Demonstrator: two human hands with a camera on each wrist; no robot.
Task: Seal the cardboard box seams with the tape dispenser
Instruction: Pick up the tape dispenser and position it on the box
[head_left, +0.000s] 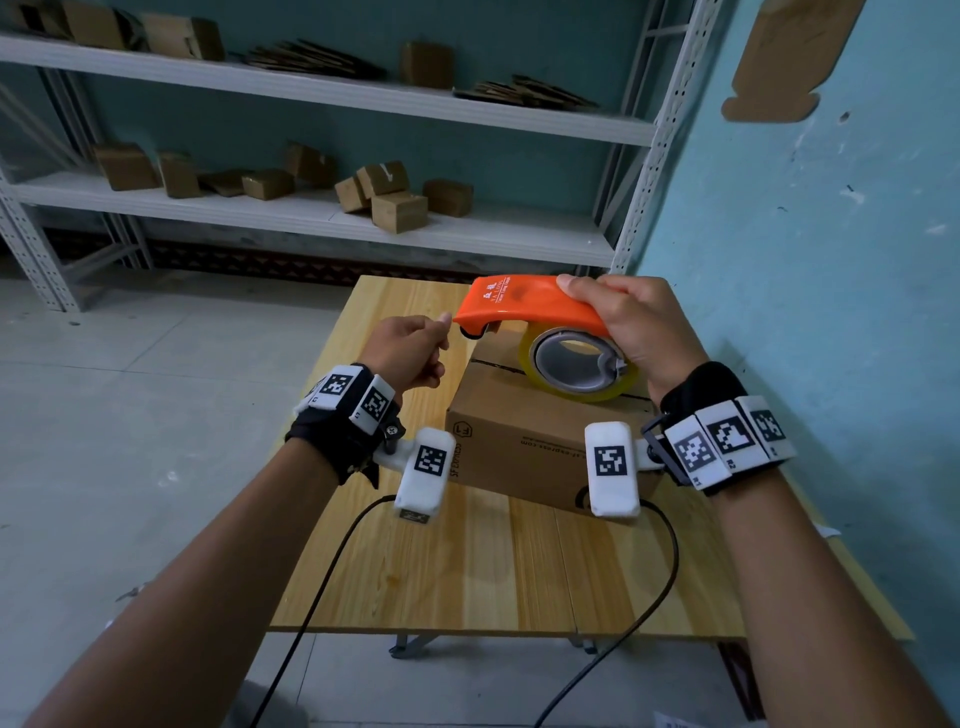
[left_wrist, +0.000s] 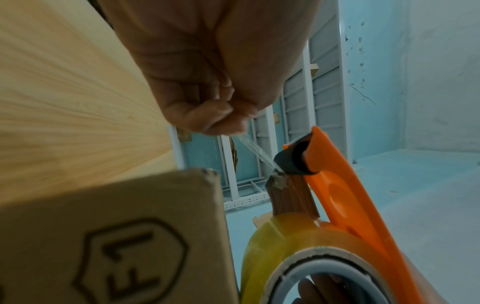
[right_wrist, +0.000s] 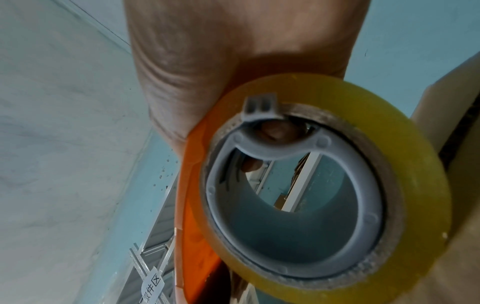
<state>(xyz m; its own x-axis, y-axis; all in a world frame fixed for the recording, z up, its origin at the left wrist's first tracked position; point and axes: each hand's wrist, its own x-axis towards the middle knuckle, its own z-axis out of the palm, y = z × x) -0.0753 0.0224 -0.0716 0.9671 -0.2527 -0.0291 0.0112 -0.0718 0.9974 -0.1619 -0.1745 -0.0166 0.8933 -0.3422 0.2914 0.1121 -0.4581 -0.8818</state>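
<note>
A brown cardboard box (head_left: 524, 431) sits on the wooden table (head_left: 467, 571), its top flaps closed with a seam across. My right hand (head_left: 631, 327) grips the orange tape dispenser (head_left: 524, 304) above the box, with the yellowish tape roll (head_left: 582, 364) hanging under it. My left hand (head_left: 415, 348) pinches the clear tape end (left_wrist: 255, 150) at the dispenser's front, just left of the box. In the left wrist view the strip runs from the left hand (left_wrist: 223, 115) to the dispenser's black roller (left_wrist: 293, 159). The right wrist view shows the tape roll (right_wrist: 363, 127) close up beside my right hand (right_wrist: 233, 51).
White metal shelving (head_left: 322, 213) with several small cardboard boxes stands behind the table. A blue wall (head_left: 810, 260) runs along the right side. Two black cables (head_left: 332, 571) trail from my wrists across the table's front edge.
</note>
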